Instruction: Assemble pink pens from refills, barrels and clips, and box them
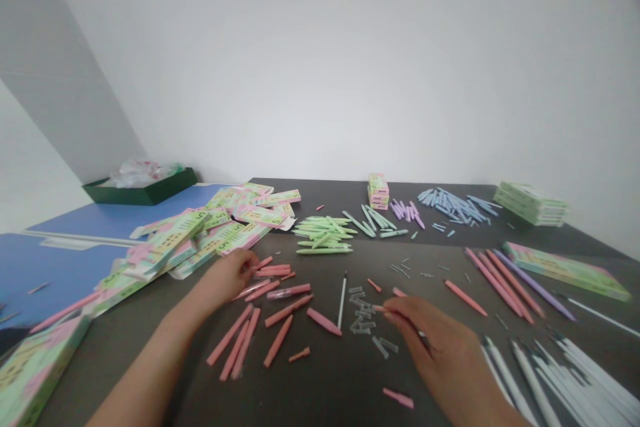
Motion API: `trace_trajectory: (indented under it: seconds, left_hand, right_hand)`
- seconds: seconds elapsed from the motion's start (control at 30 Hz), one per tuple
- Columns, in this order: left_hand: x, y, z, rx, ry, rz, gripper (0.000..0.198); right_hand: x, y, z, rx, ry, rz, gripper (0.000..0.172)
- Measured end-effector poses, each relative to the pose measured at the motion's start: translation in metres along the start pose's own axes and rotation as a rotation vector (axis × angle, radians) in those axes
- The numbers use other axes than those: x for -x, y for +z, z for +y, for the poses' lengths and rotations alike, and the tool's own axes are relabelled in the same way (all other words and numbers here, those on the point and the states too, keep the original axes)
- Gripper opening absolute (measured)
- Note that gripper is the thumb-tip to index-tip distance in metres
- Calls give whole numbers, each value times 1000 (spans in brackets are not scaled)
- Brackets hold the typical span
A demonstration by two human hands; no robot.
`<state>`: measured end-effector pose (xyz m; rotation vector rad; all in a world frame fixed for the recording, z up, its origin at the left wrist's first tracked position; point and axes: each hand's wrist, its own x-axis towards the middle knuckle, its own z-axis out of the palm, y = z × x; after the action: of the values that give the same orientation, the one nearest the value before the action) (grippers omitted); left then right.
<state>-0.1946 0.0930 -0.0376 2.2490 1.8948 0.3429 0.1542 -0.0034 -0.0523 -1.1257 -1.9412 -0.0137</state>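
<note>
1. Right hand [445,347]: fingertips pinching small peach piece [378,307]; long axis sideways, exposed end pointing left beyond fingertips.
2. Left hand [230,275]: fingers curled at pink barrel [265,261], grip cannot be told; axis slants rightward from fingertips.

The left forearm [155,353] slants up from the lower left to the left hand [231,276], fingers curled; at lower right, the right hand [447,350] pinches thumb against forefinger.
</note>
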Motion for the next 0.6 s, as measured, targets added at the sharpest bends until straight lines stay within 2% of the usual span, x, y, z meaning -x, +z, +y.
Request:
trace_trajectory:
  seconds: [0.07, 0.2, 0.43, 0.6]
  left_hand:
    - [-1, 3, 9, 6, 36, 11, 24]
    - [3, 5, 17, -13, 38, -39, 17]
    - [10, 1, 10, -35, -47, -122, 13]
    - [5, 2, 4, 25, -75, -98, 16]
  right_hand:
    - [1, 0, 0, -1, -9, -4, 15]
    - [0, 0, 0, 2, -7, -5, 16]
    - [-1, -1, -2, 8, -22, -6, 16]
    - [0, 0, -1, 16, -9, -30, 18]
